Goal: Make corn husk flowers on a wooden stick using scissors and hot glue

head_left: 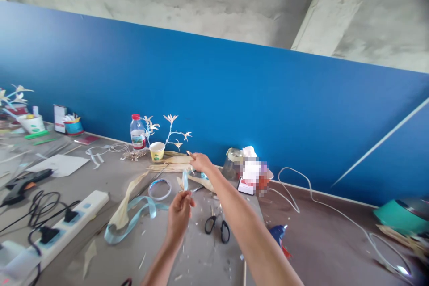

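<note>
My left hand point(180, 213) is raised over the grey table point(167, 259), fingers pinched on a light blue ribbon point(134, 219) and a small pale leaf piece. The ribbon trails down left in a loop on the table. My right hand point(200, 161) reaches farther out, fingers closed on a thin pale strip, near dried husk leaves point(174, 161). A yellow cup point(157, 151) holding a handmade twig with pale flowers point(171, 119) stands just beyond, next to a water bottle point(137, 133).
Black scissors point(217, 225) and a ring of tape point(160, 189) lie near my hands. A white power strip point(63, 228) with black plugs and a black glue gun point(23, 183) sit at left. A blue glue gun point(278, 233), white cable point(335, 210) and blue wall panel point(234, 98) are also in view.
</note>
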Tool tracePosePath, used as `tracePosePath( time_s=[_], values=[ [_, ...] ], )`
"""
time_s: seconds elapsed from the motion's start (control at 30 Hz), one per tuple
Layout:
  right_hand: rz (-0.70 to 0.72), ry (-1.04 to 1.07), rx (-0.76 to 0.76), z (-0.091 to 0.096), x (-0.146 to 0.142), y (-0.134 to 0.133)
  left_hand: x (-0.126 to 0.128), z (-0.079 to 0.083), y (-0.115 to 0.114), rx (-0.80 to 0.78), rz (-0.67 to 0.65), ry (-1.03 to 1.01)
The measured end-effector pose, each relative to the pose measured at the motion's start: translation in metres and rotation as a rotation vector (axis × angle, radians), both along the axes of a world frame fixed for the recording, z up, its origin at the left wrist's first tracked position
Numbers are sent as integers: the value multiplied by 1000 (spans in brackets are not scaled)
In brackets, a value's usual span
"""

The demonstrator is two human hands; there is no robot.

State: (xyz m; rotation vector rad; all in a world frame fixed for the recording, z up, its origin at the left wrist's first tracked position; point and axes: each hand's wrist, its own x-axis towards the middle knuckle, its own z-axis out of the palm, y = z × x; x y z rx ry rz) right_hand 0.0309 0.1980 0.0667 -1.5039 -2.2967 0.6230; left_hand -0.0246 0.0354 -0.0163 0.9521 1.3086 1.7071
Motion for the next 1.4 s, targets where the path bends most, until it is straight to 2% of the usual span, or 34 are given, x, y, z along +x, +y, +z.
tracePosePath(
  time_s=[0.13, 0.23, 0.33, 0.47, 0.57, 0.63, 0.7, 0.8, 1.03, 1.23, 1.4],
  values=[
    [-111, 216, 3, 0, -1, 1, 2, 0, 0, -42, -29, 21],
    [-185, 421, -26, 1, 17, -13, 3, 2, 0, -51, -56, 10],
    [-231, 620, -116, -3, 46, -49, 5, 4, -1, -41, -102, -24],
    [-237, 853, -261, -20, 85, -116, 11, 8, -5, -26, -227, -42],
    [-234, 1055, -357, -34, 102, -155, 17, 10, -10, -29, -351, -16],
    [-255, 1251, -448, -42, 107, -169, 20, 11, -13, -39, -430, 20],
    [-283, 1376, -500, -49, 108, -175, 23, 11, -14, -55, -485, 63],
    [-297, 1448, -509, -58, 107, -177, 24, 8, -14, -85, -517, 142],
    [-393, 1474, -517, -76, 99, -178, 22, 1, -10, -105, -503, 399],
    [-396, 1454, -519, -78, 98, -182, 20, -2, -9, -94, -424, 561],
    [-467, 1468, -500, -75, 103, -181, 17, -4, -7, -88, -383, 630]
  ],
)
